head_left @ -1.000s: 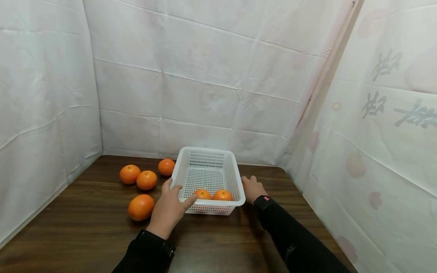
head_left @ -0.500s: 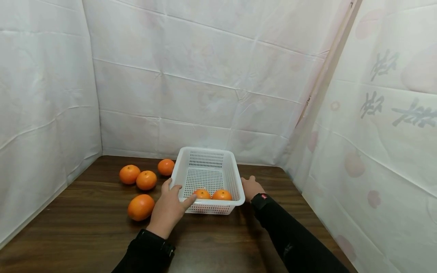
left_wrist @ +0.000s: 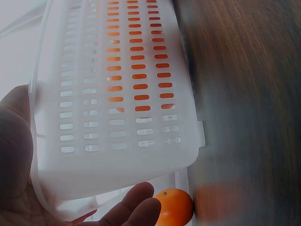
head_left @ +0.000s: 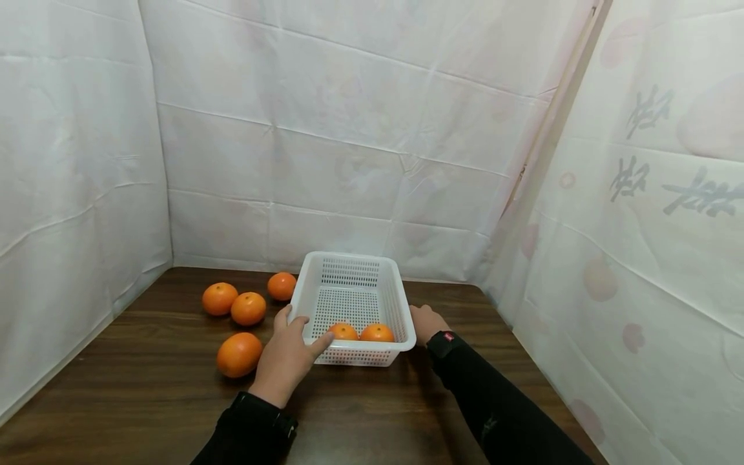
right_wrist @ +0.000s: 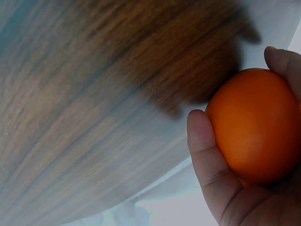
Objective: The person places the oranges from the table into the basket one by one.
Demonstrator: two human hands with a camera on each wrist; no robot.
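While the left hand (head_left: 285,361) pinches the white basket (head_left: 360,346) low in the middle of the head view, maybe so it won't slide, the right hand (head_left: 428,324) holds an orange (right_wrist: 256,127) in curled fingers, right side of its wrist view, probably so it can't roll.

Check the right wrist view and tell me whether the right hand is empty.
No, the right hand holds an orange fruit between its digits.
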